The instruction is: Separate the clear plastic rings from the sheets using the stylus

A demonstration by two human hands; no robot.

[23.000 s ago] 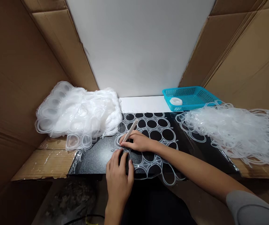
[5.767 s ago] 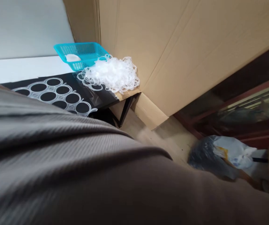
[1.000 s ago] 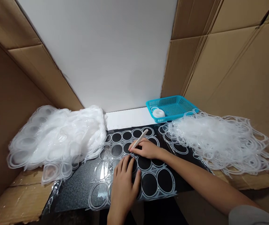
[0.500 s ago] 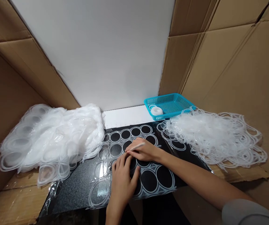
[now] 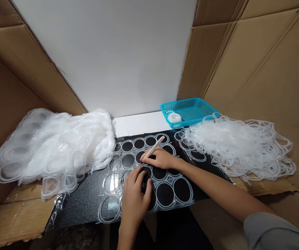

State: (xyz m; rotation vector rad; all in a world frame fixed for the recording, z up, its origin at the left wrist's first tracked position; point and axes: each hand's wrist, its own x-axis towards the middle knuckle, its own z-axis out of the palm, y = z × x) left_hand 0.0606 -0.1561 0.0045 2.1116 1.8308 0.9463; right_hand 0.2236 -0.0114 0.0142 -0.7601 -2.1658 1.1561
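Note:
A translucent sheet of joined rings (image 5: 170, 180) lies flat on the black board (image 5: 77, 205) in front of me. My right hand (image 5: 159, 157) is closed around a slim white pen-shaped tool (image 5: 154, 147), tilted up to the right. Its lower end is at the fingertips, over the sheet's middle; the tip is too small to make out. My left hand (image 5: 136, 194) rests on the same sheet, just nearer to me, its fingers slightly bent and its thumb apart. It holds nothing that I can see and covers several rings.
A large heap of clear ring sheets (image 5: 68, 139) stands at the left. On the right lies a tangled pile of ring scraps (image 5: 238, 146). Behind is a turquoise basket (image 5: 188, 122) holding white rings (image 5: 174, 117). Cardboard walls (image 5: 264, 69) and a white panel (image 5: 113, 55) surround the board.
The tool in my right hand has swung more upright, and its upper end shows more. My left hand stays on the sheet. The whole view has shifted slightly.

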